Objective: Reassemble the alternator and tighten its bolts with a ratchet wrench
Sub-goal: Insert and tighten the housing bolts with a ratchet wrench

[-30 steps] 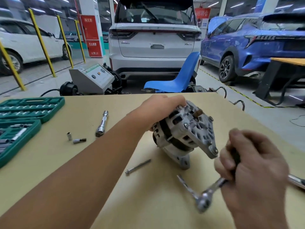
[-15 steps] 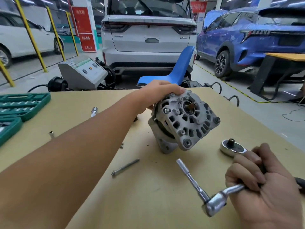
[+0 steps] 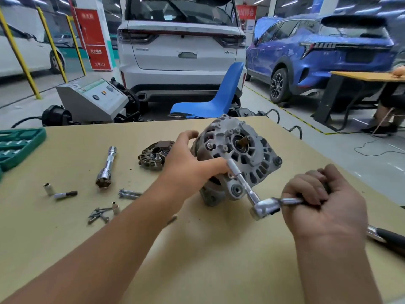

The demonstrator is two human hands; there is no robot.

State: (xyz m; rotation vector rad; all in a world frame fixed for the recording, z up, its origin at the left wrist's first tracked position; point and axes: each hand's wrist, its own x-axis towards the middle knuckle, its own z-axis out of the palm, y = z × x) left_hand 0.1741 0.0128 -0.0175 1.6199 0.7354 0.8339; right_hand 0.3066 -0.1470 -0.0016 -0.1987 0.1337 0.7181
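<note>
The grey alternator [image 3: 245, 154] stands tilted on the tan table [image 3: 219, 260], its vented end face turned toward me with the shaft stub in the middle. My left hand [image 3: 188, 163] grips its left side, thumb lying along the front face. My right hand [image 3: 322, 205] holds the handle of a chrome ratchet wrench [image 3: 265, 207]. The wrench's extension bar [image 3: 238, 178] runs up and left, its tip set on a bolt at the face's lower left, beside my left thumb.
A dark rectifier plate [image 3: 155, 155] lies behind my left hand. Left of it lie a long chrome socket [image 3: 107, 167], small sockets [image 3: 47, 188], a bit [image 3: 65, 195] and loose bolts [image 3: 99, 213]. A green socket case [image 3: 15, 145] sits at far left; another tool handle [image 3: 388, 236] at right.
My right hand has swung the wrench up from the table and put its extension tip against the alternator's face. My left hand shifted lower on the housing. The view moved right.
</note>
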